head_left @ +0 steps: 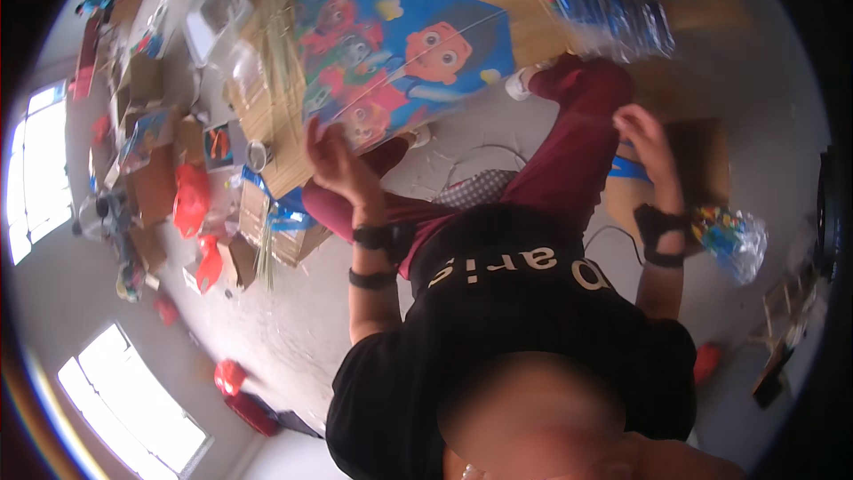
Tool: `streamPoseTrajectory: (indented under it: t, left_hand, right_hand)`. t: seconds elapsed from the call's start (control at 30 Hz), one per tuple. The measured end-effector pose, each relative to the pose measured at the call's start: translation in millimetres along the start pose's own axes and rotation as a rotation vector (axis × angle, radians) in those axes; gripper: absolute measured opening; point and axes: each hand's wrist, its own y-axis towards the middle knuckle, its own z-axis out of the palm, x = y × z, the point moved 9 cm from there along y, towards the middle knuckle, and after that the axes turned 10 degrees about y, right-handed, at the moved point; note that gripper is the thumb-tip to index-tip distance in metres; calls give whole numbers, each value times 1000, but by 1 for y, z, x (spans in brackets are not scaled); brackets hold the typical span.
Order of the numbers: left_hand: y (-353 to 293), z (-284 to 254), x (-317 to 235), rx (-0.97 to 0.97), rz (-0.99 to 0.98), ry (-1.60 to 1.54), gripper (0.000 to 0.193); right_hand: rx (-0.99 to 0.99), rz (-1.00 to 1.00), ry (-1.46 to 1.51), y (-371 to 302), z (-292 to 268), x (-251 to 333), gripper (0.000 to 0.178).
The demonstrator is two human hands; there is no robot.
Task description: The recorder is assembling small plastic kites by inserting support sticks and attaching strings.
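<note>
A blue cartoon-printed sheet (pixel 404 53) with thin straight rods across it, which looks like a kite, lies over the wooden table and hangs past its near edge. My left hand (pixel 336 163) is at the sheet's lower left corner, its fingers loosely apart; whether they touch the sheet I cannot tell. Off to the right, above my thigh, my right hand (pixel 647 135) is raised with fingers loosely bent and nothing visible in them. Both hands are slightly blurred. Each wrist wears a black band.
Thin sticks (pixel 283 62) lie along the table's left side, near a roll of tape (pixel 258 156). Clear-wrapped packs (pixel 613 9) cover the far right of the table. An open cardboard box (pixel 702 156) and a bag of colourful pieces (pixel 733 240) are at right. Boxes and red bags (pixel 190 200) crowd the left.
</note>
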Motion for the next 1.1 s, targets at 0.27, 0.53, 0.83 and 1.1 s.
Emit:
streamPoseTrajectory:
  t: [0.27, 0.53, 0.83, 1.1]
  left_hand:
    - [23, 5, -90, -3, 285, -23, 36]
    - [-91, 172, -121, 612, 287, -279, 38]
    - [-301, 301, -126, 1125, 173, -320, 42]
    - [-384, 348, -81, 1258, 93, -70, 41]
  right_hand:
    - [-122, -74, 133, -31, 19, -14, 11]
    - [-635, -38, 48, -181, -122, -132, 18]
    - [-1068, 174, 218, -366, -232, -306, 13]
    - [-1210, 340, 192, -425, -274, -358, 19]
